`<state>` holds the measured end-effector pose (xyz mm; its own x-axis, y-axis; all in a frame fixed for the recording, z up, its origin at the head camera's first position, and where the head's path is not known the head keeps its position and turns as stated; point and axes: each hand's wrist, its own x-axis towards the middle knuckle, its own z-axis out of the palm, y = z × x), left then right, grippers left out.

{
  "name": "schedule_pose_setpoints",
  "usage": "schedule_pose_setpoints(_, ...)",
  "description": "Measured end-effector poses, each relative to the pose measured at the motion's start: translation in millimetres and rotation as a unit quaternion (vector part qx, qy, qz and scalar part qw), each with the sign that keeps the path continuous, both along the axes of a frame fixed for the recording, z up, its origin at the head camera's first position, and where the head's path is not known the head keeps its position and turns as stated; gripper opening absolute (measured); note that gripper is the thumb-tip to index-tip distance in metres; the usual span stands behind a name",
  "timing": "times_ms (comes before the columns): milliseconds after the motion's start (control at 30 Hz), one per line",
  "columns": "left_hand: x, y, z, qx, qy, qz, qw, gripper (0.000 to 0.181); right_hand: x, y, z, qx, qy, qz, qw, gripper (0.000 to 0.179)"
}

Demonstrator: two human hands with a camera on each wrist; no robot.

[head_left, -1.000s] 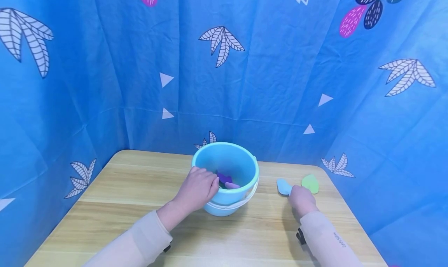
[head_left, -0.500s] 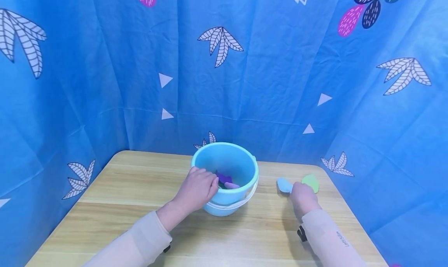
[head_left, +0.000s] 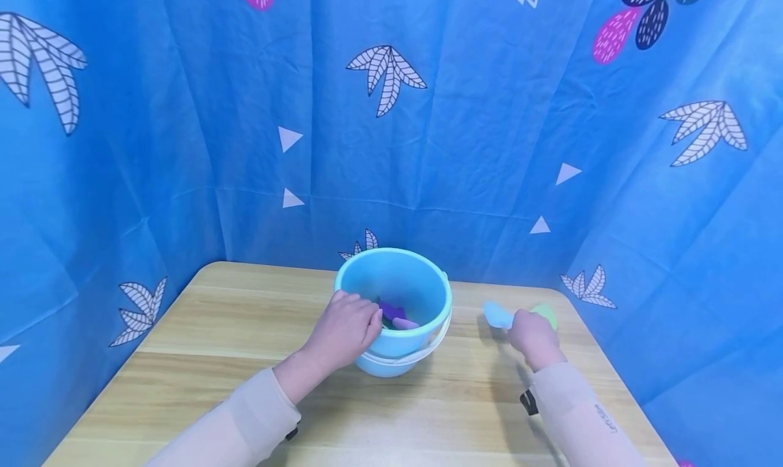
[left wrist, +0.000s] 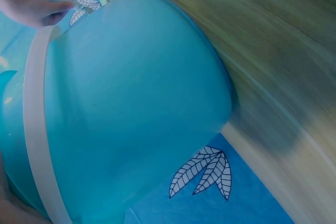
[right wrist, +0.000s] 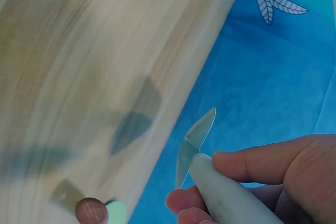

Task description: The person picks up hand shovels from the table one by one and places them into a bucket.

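Note:
A light blue toy bucket [head_left: 391,351] stands upright on the table, its white handle [head_left: 422,355] hanging down at the front. My left hand [head_left: 345,327] grips the near left of its rim, fingers curled over the edge. Inside lie a dark purple piece [head_left: 391,311] and a light purple piece [head_left: 405,324], partly hidden. To the right, my right hand [head_left: 535,334] holds a light blue toy shovel [head_left: 498,315] by its handle [right wrist: 226,192], between thumb and fingers. Its blade points left, raised off the table with its shadow beneath.
Behind my right hand lies a green toy piece [head_left: 546,313] near the table's right edge; a brown rounded end [right wrist: 90,211] shows beside it in the right wrist view. Blue patterned curtains [head_left: 477,147] surround the back and sides of the wooden table [head_left: 257,317].
My right hand has lifted the blue shovel slightly off the table and moved a little right, now covering more of the green piece. My left hand and the bucket stay in place.

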<state>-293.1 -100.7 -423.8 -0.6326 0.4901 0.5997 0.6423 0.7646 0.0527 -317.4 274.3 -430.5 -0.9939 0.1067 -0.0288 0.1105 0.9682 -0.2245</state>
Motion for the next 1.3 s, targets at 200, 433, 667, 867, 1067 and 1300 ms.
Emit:
schedule_pose_setpoints(200,0.8,0.3,0.9,0.003,-0.007,0.001,1.0000,0.030,3.0,-1.6,8.2,-0.006,-0.004,-0.001,1.0000,0.007)
schedule_pose_setpoints(433,1.2,0.1,1.9,0.004,-0.011,-0.003,0.9999,0.030,7.1,-5.0,20.5,-0.026,-0.019,-0.011,0.9994,0.016)
schedule_pose_setpoints(667,0.2,-0.1,1.5,0.000,-0.007,-0.001,1.0000,0.029,5.0,-5.2,25.9,-0.011,-0.005,-0.006,0.9999,0.018)
schedule_pose_setpoints(867,0.6,-0.4,1.3,-0.003,-0.009,0.000,1.0000,0.028,6.4,-8.6,31.3,-0.005,0.002,0.001,1.0000,0.015)
schedule_pose_setpoints(1067,1.7,-1.2,1.8,-0.005,-0.013,0.000,0.9999,0.031,10.9,-16.3,41.4,-0.005,0.015,0.014,0.9998,0.016)
schedule_pose_setpoints(1300,1.3,-1.2,1.8,-0.007,-0.009,0.002,0.9999,0.031,14.6,-23.5,48.7,0.006,0.027,0.018,0.9994,0.018)
